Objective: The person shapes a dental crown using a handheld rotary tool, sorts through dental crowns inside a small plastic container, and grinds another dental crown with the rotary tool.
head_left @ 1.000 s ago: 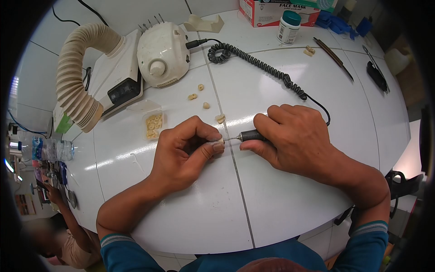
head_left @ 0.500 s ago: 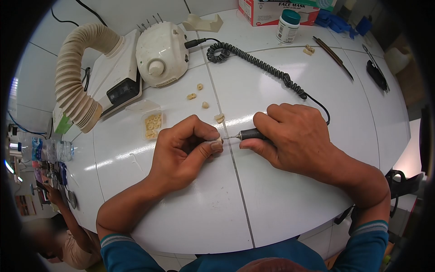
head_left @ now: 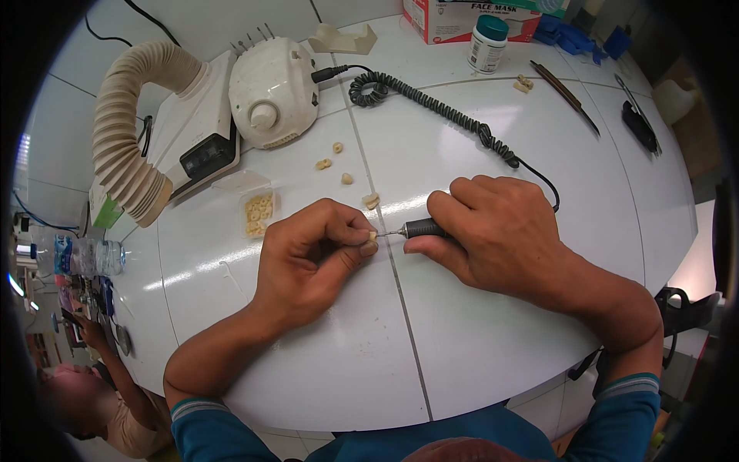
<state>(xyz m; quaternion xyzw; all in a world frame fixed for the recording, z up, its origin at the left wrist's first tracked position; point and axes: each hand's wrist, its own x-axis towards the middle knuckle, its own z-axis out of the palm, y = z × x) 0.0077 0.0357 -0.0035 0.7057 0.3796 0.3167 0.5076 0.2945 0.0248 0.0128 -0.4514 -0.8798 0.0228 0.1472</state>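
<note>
Between thumb and fingertips, my left hand [head_left: 312, 258] pinches a small cream-coloured dental crown [head_left: 372, 236], most of it covered by the fingers. My right hand [head_left: 496, 235] is wrapped round a black rotary handpiece [head_left: 423, 228]. Its thin metal bur points left and meets the crown, or comes very close to it. Just beyond my left fingertips lies a cream tooth-like piece [head_left: 371, 201], with a few more small pieces [head_left: 347, 179] farther back. A clear plastic box [head_left: 265, 194] holding several such pieces stands left of my left hand.
A coiled black cord [head_left: 439, 104] runs from the white control unit [head_left: 273, 92] to the handpiece. A ribbed suction hose [head_left: 127, 115] arches at the left. A white jar [head_left: 487, 54], mask box [head_left: 446, 21] and brown-handled knife [head_left: 564, 96] lie at the back. Another person [head_left: 127, 408] is at lower left.
The left fingers and the crown have shifted slightly, and a bit more of the crown shows at the fingertips. The handpiece stays nearly in place. The other person's head has moved.
</note>
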